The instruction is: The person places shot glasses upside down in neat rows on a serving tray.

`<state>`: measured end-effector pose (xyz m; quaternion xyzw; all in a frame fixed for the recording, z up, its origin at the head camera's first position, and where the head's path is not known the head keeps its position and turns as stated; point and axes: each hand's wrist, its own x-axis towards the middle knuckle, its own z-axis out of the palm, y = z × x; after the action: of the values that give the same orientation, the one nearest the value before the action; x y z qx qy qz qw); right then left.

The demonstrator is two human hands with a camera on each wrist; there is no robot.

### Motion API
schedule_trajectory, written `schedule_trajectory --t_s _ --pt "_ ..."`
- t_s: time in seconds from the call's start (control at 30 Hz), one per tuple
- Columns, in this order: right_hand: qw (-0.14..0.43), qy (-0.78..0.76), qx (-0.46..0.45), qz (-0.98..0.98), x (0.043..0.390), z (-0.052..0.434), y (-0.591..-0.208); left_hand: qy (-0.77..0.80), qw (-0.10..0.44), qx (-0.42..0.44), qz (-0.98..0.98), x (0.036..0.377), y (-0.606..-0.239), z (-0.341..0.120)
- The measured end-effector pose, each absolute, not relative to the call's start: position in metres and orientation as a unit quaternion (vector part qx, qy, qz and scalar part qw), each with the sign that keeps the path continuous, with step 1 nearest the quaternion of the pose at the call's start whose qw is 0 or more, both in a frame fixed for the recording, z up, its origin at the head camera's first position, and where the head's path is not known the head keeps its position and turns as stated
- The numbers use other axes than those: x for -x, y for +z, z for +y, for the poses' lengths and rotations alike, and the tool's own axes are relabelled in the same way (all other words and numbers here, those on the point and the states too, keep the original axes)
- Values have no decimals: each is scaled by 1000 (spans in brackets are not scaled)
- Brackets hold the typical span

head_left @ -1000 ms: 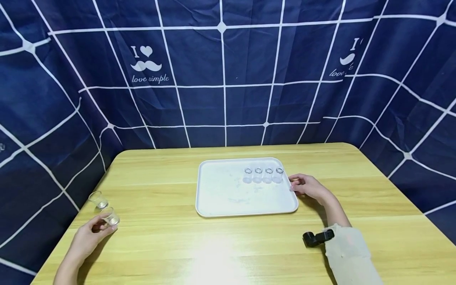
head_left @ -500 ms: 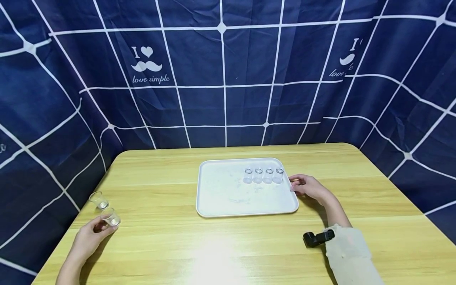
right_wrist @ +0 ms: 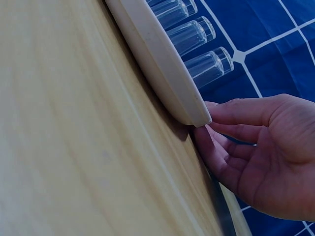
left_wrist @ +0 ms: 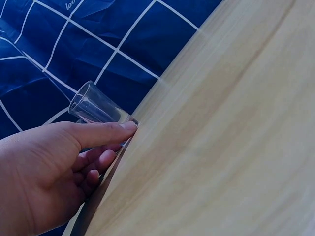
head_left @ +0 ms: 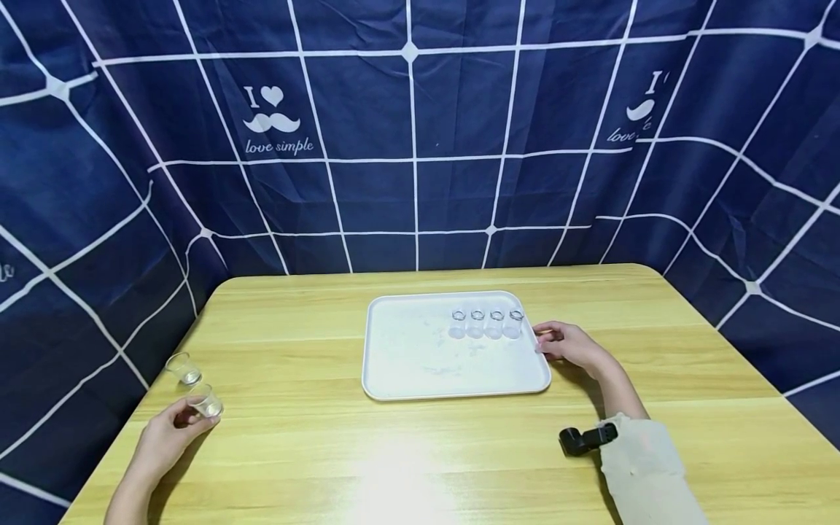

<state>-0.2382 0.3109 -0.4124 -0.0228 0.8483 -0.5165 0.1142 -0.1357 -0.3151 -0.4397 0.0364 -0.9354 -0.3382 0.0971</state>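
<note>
Near the table's left edge, my left hand (head_left: 164, 435) pinches a clear shot glass (head_left: 205, 401) low down by its base. In the left wrist view that shot glass (left_wrist: 101, 105) stands with its wide rim up, thumb (left_wrist: 110, 132) along its side. Just behind it is a second clear shot glass (head_left: 184, 369), upright. My right hand (head_left: 569, 343) grips the right rim of a white tray (head_left: 407, 364). Fingers on both sides of the tray's edge (right_wrist: 167, 64) show in the right wrist view. Several shot glasses (head_left: 476, 325) stand bottom-up in a row at the tray's right.
The wooden table (head_left: 295, 452) has a bright glare near its front. A dark blue curtain with white grid lines (head_left: 367, 197) hangs behind and on both sides. A black camera mount (head_left: 586, 440) sits on the right sleeve (head_left: 646, 467).
</note>
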Motion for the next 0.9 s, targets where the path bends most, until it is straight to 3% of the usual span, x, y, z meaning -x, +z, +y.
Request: schedule_trajectory --t_s 0.9 --pt "111 -510 32 852 236 310 -411 -367 99 -15 -925 138 -436 -310"
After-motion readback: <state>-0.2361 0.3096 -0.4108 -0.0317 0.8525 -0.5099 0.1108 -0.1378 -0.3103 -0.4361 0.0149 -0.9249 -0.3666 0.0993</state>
